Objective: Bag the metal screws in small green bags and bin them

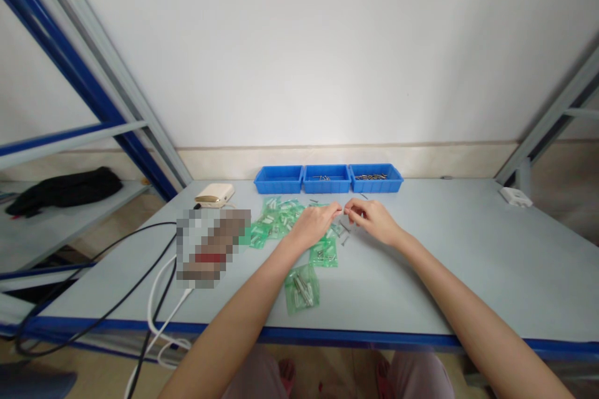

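My left hand (314, 225) is closed, fingertips pinched, above a pile of green plastic bags (283, 217) that hold screws and pale plugs. Just right of it, my right hand (374, 221) is pinched too, its fingertips almost meeting the left ones. A tiny pale bit shows between the two hands, too small to name. Loose screws (345, 238) lie on the table below the fingertips. Nearer to me, one green bag (302, 290) lies flat with screws and plugs inside, and another bag (324, 254) is beside my left wrist.
Three blue bins line the wall: an empty left bin (279, 186), a middle bin (326, 187) with a few screws, and a right bin (377, 187) with many. A cream box (214, 194), a blurred-out object (213, 246) and cables (154, 287) occupy the left. A white adapter (515, 197) sits far right.
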